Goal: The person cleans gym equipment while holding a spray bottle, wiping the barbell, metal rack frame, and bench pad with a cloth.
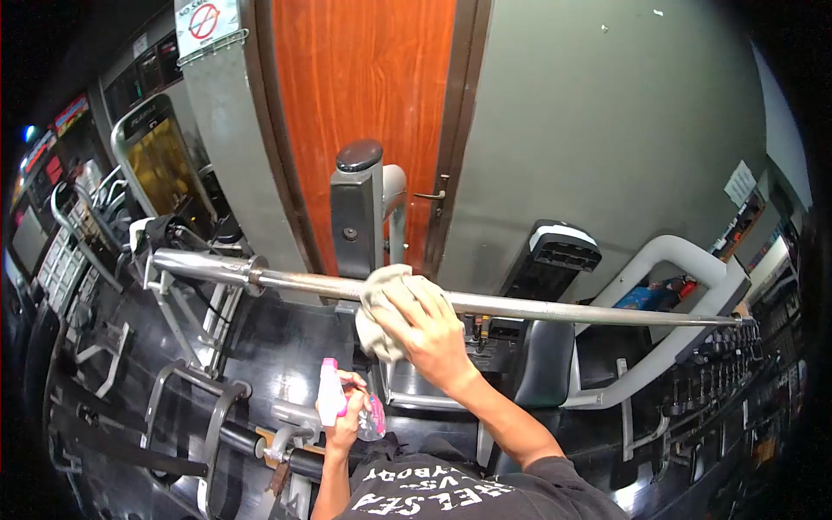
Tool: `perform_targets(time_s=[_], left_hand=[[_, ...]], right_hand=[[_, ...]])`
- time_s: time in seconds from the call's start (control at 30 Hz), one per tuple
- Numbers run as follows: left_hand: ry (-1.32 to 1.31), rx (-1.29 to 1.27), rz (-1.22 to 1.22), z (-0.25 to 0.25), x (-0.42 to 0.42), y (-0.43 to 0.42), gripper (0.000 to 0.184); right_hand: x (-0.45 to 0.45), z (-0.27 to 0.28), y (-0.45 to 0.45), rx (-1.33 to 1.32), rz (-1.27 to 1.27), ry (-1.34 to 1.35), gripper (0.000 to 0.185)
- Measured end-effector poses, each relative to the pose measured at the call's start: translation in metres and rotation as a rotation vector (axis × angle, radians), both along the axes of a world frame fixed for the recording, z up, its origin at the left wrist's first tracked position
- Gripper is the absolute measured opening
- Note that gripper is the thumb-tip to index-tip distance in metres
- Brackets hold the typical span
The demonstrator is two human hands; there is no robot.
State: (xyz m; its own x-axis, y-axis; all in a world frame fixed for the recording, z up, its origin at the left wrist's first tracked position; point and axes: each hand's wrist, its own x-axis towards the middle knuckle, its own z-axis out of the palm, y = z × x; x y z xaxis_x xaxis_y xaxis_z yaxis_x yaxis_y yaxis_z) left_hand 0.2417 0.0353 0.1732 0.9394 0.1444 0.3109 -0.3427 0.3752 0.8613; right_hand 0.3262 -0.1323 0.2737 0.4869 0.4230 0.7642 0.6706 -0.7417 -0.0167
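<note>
A long steel barbell (529, 308) runs across the view at chest height, its thick sleeve at the left. My right hand (425, 329) presses a pale cloth (379, 325) around the bar near its middle, fingers closed over the cloth. Lower down, my left hand (345, 419) grips a spray bottle (330, 392) with a white and pink head and a clear, pink-labelled body. The bottle is below the bar and apart from it. Part of its body is hidden behind my fingers.
Behind the bar stand a grey machine post (354, 217) and a reddish wooden door (364, 78). A black padded seat (544, 364) and a curved grey frame (667, 251) are at the right. Dumbbells (685, 394) line a rack farther right. Metal frames (208, 416) stand at the lower left.
</note>
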Motion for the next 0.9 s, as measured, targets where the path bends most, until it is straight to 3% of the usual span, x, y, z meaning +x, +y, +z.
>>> perform_targets(time_s=[0.17, 0.3, 0.33, 0.43, 0.5, 0.57, 0.83, 0.9], left_hand=[[0.037, 0.001, -0.049, -0.007, 0.012, 0.014, 0.017], [0.033, -0.026, -0.127, -0.007, 0.017, 0.023, 0.018], [0.045, 0.009, -0.129, -0.008, 0.017, 0.025, 0.019], [0.037, 0.069, -0.147, -0.010, 0.019, 0.029, 0.022], [0.014, 0.105, -0.161, -0.009, 0.020, 0.032, 0.024], [-0.027, 0.032, -0.142, -0.007, 0.019, 0.032, 0.027], [-0.026, 0.038, -0.159, -0.010, 0.020, 0.041, 0.031], [-0.031, 0.023, -0.162, -0.010, 0.020, 0.042, 0.031]], right_hand=[[-0.031, -0.021, -0.064, -0.024, -0.246, 0.043, 0.026], [-0.055, -0.005, -0.106, 0.282, -0.721, 0.018, 0.031], [-0.054, -0.003, -0.095, 0.349, -0.740, -0.010, 0.031], [-0.029, -0.021, -0.042, 0.429, -0.525, -0.008, 0.033], [-0.021, -0.041, 0.000, 0.285, -0.405, 0.096, 0.037], [-0.024, -0.026, 0.030, 0.348, -0.110, 0.183, 0.040], [-0.031, -0.063, 0.039, 0.513, 0.109, 0.245, 0.049], [-0.036, -0.076, 0.045, 1.027, 0.261, 0.531, 0.040]])
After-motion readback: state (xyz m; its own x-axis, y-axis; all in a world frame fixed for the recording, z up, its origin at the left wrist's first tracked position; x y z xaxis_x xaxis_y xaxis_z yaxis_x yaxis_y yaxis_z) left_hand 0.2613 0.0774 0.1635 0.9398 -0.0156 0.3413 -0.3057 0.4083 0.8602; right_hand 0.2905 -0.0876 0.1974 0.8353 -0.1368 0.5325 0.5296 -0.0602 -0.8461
